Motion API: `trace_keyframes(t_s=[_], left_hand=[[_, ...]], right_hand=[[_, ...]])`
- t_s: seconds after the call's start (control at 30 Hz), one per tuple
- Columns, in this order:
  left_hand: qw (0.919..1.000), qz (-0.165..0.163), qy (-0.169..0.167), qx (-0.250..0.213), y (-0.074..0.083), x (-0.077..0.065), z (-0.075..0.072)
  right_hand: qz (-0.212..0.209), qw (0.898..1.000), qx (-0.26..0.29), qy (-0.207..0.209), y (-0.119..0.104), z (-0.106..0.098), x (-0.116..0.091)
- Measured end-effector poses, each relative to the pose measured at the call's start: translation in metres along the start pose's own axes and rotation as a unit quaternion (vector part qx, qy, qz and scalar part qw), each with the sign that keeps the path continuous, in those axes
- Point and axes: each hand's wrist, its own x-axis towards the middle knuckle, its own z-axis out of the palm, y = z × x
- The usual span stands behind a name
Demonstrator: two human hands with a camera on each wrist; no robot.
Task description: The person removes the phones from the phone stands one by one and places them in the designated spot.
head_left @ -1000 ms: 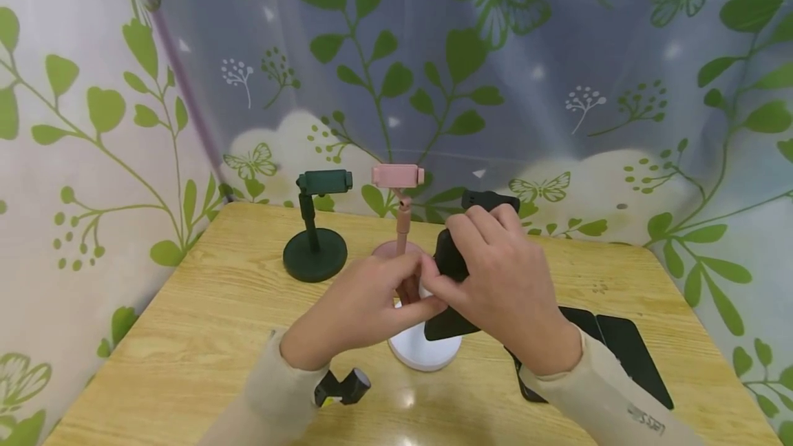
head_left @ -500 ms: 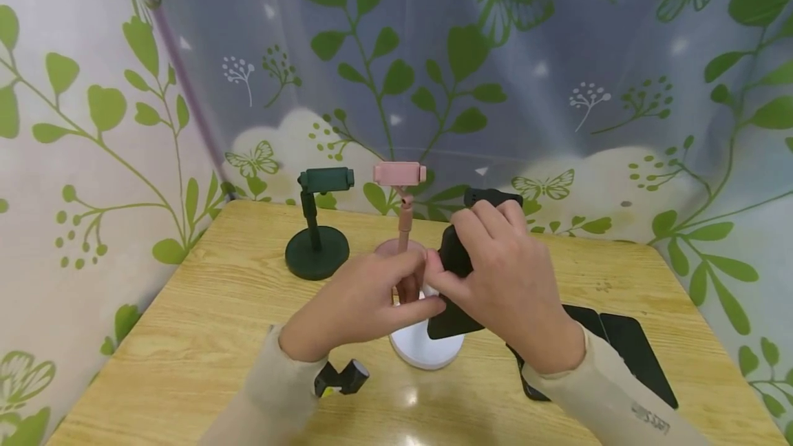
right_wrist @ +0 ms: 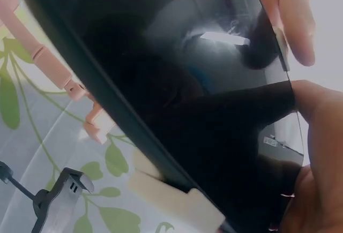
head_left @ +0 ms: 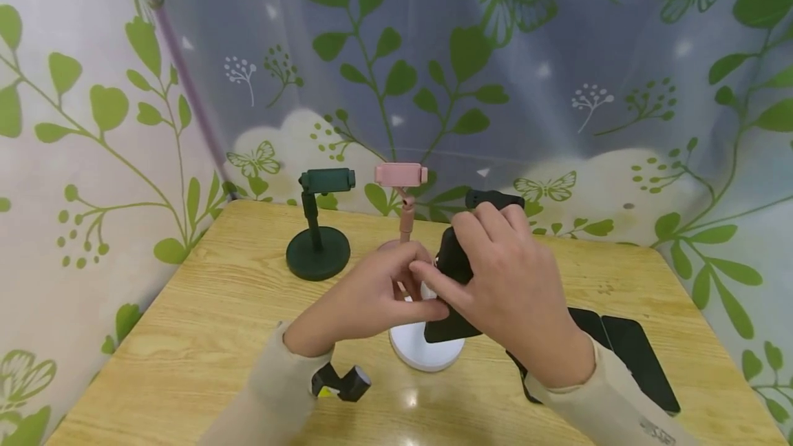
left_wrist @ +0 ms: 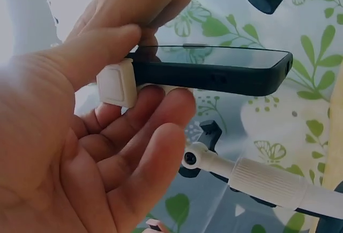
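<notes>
My right hand (head_left: 514, 281) grips a black smartphone (head_left: 449, 325), tilted over the round base (head_left: 427, 353) of a white phone stand. In the left wrist view, one end of the phone (left_wrist: 214, 75) sits against the stand's white clamp (left_wrist: 117, 84). The thumb of my left hand (head_left: 372, 294) lies over that clamp, its other fingers curled beneath. Below them, the white post (left_wrist: 268, 182) slants off to the right. Another part of the clamp (right_wrist: 182, 201) shows along the phone's edge in the right wrist view. My hands hide most of the clamp from the head view.
A green phone stand (head_left: 318, 253) and a pink phone stand (head_left: 401, 175) stand at the back of the wooden table (head_left: 204, 336). Behind my right hand rises a black phone stand (head_left: 494, 199). Dark flat phones (head_left: 641, 356) lie at the right, partly under my sleeve.
My right thumb has slid left towards my left fingers, and my right wrist has shifted slightly right. The phone stays over the white base, and both hands remain at the clamp.
</notes>
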Motion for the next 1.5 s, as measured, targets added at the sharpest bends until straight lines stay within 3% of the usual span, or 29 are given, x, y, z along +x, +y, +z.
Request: trace_keyframes(t_s=[0.1, 0.23, 0.37, 0.5, 0.7, 1.13, 1.5], left_hand=[[0.9999, -0.007, -0.011, -0.01, -0.002, 0.0, 0.0], [0.9998, 0.013, -0.008, -0.012, -0.007, 0.001, 0.001], [0.9978, 0.06, 0.01, 0.025, -0.013, 0.002, 0.002], [0.9906, 0.11, 0.025, 0.077, -0.016, 0.004, 0.003], [0.9826, 0.151, 0.032, 0.103, -0.017, 0.005, 0.003], [0.9763, 0.189, 0.024, 0.103, -0.017, 0.009, 0.0], [0.9767, 0.191, 0.011, 0.097, -0.018, 0.007, -0.001]], right_hand=[[-0.007, 1.0, 0.002, 0.006, 0.0, 0.002, 0.0], [-0.015, 1.0, 0.012, 0.016, 0.001, 0.004, 0.0], [-0.012, 1.0, 0.02, 0.021, 0.004, 0.005, 0.001], [-0.007, 1.0, 0.02, 0.023, 0.006, 0.006, 0.0], [-0.014, 0.999, 0.023, 0.02, 0.003, 0.005, 0.0], [-0.028, 0.999, 0.023, 0.017, 0.002, 0.003, 0.003], [-0.039, 0.998, 0.053, 0.003, 0.009, 0.003, 0.003]])
